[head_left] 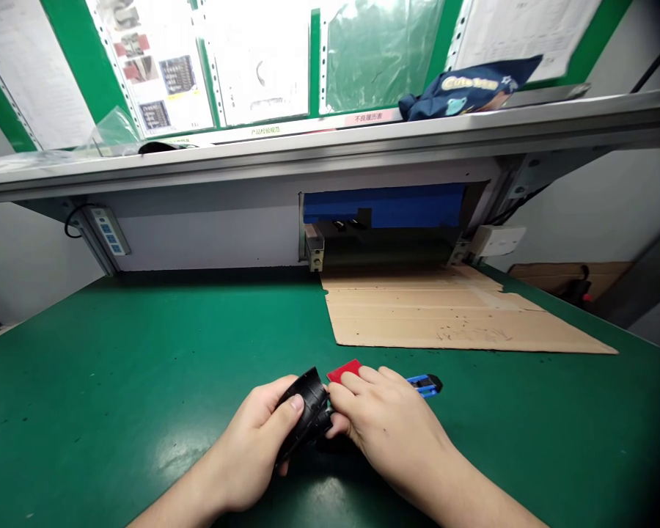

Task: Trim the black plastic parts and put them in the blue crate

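My left hand (pixel 258 433) is closed around a curved black plastic part (pixel 308 411), with the thumb pressed on its outer face. My right hand (pixel 382 418) meets the part's right edge, its fingers curled and pressed together. Whatever lies between those right fingertips is hidden. Just beyond the right fingers a flat red piece (pixel 344 370) shows in part. A blue utility knife (pixel 426 385) with a black end sticks out behind the right hand; the hand covers the rest of it, and I cannot tell whether the knife is held or lies on the table.
Both hands are over a green tabletop (pixel 143 352). A cardboard sheet (pixel 445 315) lies flat in front of an opening with a blue flap (pixel 385 205). Above runs a shelf (pixel 253 158) with a dark blue packet (pixel 467 92). A power strip (pixel 110 231) hangs at the left.
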`<state>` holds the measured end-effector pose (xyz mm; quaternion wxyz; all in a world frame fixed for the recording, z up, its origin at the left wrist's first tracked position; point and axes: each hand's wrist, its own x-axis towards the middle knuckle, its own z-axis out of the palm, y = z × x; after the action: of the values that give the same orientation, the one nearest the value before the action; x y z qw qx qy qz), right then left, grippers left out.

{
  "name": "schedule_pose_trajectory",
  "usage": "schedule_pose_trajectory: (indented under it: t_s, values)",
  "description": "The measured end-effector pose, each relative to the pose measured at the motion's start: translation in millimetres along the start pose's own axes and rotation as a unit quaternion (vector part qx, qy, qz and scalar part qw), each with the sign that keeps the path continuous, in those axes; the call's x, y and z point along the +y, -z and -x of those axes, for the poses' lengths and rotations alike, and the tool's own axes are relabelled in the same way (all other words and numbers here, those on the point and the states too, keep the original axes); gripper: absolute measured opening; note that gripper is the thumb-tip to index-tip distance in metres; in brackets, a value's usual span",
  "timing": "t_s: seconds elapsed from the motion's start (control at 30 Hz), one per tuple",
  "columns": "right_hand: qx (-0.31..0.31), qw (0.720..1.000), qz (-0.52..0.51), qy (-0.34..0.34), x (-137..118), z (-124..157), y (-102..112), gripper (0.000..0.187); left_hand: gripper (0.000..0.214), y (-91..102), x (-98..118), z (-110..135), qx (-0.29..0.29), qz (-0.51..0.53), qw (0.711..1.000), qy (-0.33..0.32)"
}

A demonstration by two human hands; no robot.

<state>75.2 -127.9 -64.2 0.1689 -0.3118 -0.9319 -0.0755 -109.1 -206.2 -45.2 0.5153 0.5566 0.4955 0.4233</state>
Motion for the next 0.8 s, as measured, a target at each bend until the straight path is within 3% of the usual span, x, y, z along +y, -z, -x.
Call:
schedule_pose_trajectory:
  t_s: [0.1,0.2,0.33,0.4,0.5,0.63,0.7,0.8]
  values:
    - [-0.061,0.994,-0.090,0.016,4.4,0.9,5.9,0.019,0.041,-0.3,4.0,2.2,-0.006,-0.045,0.999,-0.009]
    - [-0.105,0.957,-0.268,0.033,12.4,2.7,16.7,0.037,0.037,1.0,3.8,4.6,0.016,-0.101,0.994,-0.050]
    - [-0.065,0.907,-0.415,0.009,22.3,2.5,27.1,0.054,0.042,2.7,-2.1,5.1,0.018,-0.079,0.996,-0.022]
    - [-0.024,0.925,-0.378,-0.017,25.4,2.0,27.0,0.048,0.044,2.1,-4.4,4.0,0.001,-0.035,0.999,-0.002]
    - [0.052,0.971,-0.231,-0.041,28.4,3.2,22.9,0.034,0.039,-0.1,-5.1,0.6,-0.015,-0.003,1.000,-0.002]
    - [0.154,0.978,-0.141,0.019,24.9,3.9,21.0,0.036,0.040,-1.1,-5.5,-5.8,0.000,0.019,0.999,0.026]
    - [0.134,0.981,-0.107,0.094,15.0,1.7,22.2,0.028,0.048,0.6,-7.0,-5.1,-0.005,0.028,0.999,0.026]
    - [0.053,0.982,-0.041,0.174,-6.6,-1.5,25.8,0.015,0.055,5.4,-9.3,3.8,-0.023,0.033,0.998,0.047]
